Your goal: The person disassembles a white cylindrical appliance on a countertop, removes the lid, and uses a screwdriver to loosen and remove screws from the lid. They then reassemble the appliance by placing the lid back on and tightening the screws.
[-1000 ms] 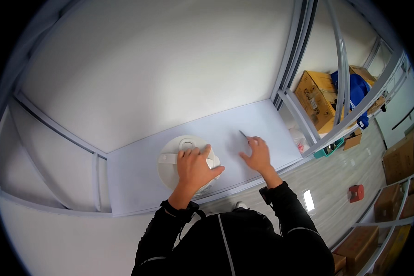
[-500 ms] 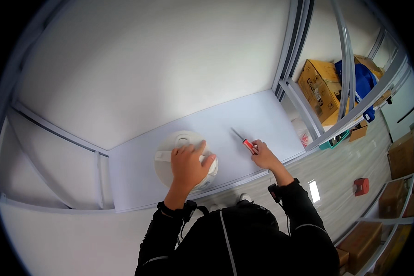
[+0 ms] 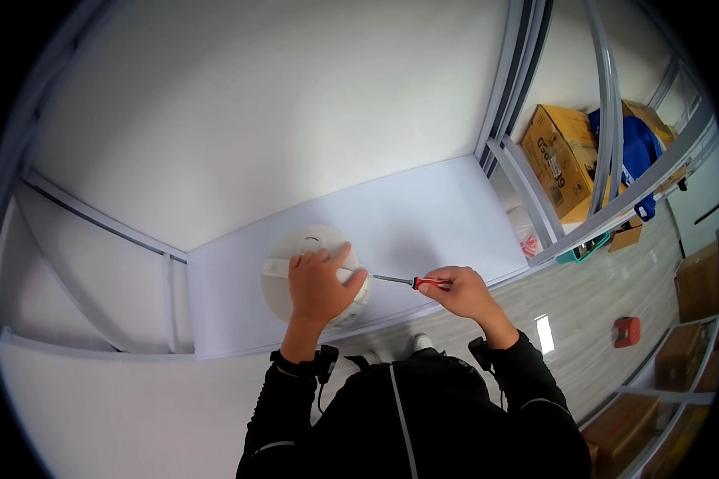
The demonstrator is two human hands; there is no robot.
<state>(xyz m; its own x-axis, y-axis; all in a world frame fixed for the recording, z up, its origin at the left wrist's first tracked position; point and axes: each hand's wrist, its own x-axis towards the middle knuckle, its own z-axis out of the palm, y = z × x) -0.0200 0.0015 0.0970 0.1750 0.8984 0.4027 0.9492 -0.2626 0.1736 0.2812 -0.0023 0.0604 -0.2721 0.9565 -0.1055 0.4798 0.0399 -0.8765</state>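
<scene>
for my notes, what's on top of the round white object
The left hand lies on the round white object. A white strip shows left of the hand; the surface beneath is hidden.

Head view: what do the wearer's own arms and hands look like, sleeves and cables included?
The left hand and right hand are bare, without gloves. The black left sleeve and black right sleeve each carry a thin pale stripe. A small dark box sits at each wrist, with a thin dark cable.
</scene>
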